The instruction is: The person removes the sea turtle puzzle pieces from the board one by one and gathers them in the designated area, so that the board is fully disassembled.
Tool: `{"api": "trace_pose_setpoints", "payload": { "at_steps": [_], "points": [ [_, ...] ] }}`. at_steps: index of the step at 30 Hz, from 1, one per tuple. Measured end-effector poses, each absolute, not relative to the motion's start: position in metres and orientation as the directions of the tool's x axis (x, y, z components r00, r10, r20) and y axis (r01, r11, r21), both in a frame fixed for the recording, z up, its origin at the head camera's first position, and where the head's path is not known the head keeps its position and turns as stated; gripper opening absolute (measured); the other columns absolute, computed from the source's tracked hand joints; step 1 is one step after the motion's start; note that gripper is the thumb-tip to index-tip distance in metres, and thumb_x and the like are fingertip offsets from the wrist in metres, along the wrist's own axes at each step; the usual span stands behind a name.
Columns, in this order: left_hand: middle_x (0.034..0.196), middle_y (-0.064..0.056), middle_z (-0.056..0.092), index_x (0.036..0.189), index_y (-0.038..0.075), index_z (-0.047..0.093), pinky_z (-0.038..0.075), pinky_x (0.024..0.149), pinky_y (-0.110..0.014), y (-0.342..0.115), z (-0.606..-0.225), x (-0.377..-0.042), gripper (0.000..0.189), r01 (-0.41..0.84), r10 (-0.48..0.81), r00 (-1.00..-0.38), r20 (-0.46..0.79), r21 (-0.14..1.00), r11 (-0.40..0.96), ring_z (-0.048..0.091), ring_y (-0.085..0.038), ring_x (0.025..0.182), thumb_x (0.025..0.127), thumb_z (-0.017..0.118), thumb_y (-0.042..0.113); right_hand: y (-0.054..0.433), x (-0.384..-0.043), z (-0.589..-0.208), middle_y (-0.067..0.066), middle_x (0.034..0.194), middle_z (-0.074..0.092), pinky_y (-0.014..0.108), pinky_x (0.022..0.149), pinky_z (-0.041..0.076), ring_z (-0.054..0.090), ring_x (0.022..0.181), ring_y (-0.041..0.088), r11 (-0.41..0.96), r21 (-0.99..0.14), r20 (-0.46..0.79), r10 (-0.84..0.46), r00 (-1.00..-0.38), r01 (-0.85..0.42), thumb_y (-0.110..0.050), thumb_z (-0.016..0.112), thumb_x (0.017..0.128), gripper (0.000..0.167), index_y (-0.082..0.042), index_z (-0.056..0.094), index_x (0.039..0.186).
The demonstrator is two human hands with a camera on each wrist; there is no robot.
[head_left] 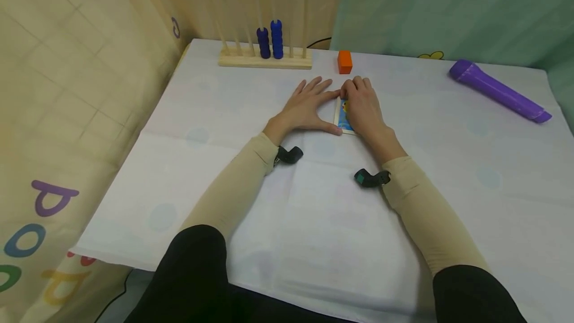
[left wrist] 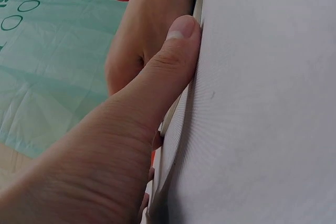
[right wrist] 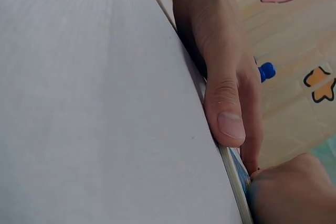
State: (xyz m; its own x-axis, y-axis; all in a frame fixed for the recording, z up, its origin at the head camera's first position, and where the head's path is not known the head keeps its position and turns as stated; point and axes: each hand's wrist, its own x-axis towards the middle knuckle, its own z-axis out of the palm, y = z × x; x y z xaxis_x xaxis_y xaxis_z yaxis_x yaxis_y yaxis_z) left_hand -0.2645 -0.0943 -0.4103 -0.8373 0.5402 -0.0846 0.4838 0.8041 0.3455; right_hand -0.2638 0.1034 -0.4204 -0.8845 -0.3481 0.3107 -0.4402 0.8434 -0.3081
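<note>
A small flat picture board (head_left: 344,118) with a pale border and a blue picture with a bit of yellow lies on the table, partly covered by the hands. My left hand (head_left: 307,106) spreads its fingers at the board's left side, the index finger reaching the top corner and the thumb touching the lower corner. In the right wrist view the left thumb (right wrist: 226,121) lies on the board's edge (right wrist: 239,182). Over the board's right part, my right hand (head_left: 364,108) bends its fingers down toward the upper edge. Its fingertips are hidden, so whether they pinch anything is unclear.
An orange block (head_left: 345,62) stands just behind the hands. Farther back is a wooden bead rack (head_left: 264,63) with upright rods and dark blue beads on two of them. A purple tube-like object (head_left: 500,91) lies at the right. Curtains border the white-covered table (head_left: 323,233).
</note>
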Motion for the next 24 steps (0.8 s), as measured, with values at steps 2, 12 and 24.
{"api": "trace_pose_setpoints", "payload": {
  "at_steps": [2, 12, 24],
  "points": [
    [0.179, 0.005, 0.007, 0.167, 0.038, 0.028, -0.013, 0.132, -0.048, -0.094, -0.41, -0.264, 0.112, 0.485, 0.541, -0.836, -0.088, 0.343, 0.805, -0.008, -0.02, 0.166, 0.075, 0.068, 0.088, 0.104, -0.264, -0.42, 0.02, 0.105, 0.052, 0.047, 0.092, 0.044, 0.045, 0.102, 0.038, 0.842, -0.323, 0.305, -0.339, -0.89, -0.432, 0.001, 0.046, 0.108, 0.01, 0.0, 0.056, 0.107],
    [0.179, 0.005, 0.008, 0.167, 0.038, 0.028, -0.012, 0.133, -0.048, -0.094, -0.407, -0.265, 0.111, 0.491, 0.544, -0.835, -0.087, 0.331, 0.806, -0.007, -0.021, 0.166, 0.076, 0.068, 0.088, 0.108, -0.261, -0.418, 0.018, 0.103, 0.059, 0.044, 0.088, 0.042, 0.047, 0.1, 0.035, 0.775, -0.511, 0.286, -0.253, -0.924, -0.371, 0.006, 0.039, 0.104, 0.019, -0.001, 0.056, 0.11],
    [0.179, 0.002, 0.009, 0.167, 0.04, 0.028, -0.01, 0.133, -0.05, -0.094, -0.409, -0.265, 0.108, 0.502, 0.555, -0.829, -0.073, 0.344, 0.794, -0.006, -0.022, 0.166, 0.077, 0.068, 0.086, 0.128, -0.249, -0.416, 0.018, 0.111, 0.066, 0.045, 0.096, 0.04, 0.053, 0.106, 0.033, 0.63, -0.689, 0.282, -0.223, -0.933, -0.359, -0.01, 0.057, 0.097, 0.022, -0.002, 0.069, 0.113]
  ]
}}
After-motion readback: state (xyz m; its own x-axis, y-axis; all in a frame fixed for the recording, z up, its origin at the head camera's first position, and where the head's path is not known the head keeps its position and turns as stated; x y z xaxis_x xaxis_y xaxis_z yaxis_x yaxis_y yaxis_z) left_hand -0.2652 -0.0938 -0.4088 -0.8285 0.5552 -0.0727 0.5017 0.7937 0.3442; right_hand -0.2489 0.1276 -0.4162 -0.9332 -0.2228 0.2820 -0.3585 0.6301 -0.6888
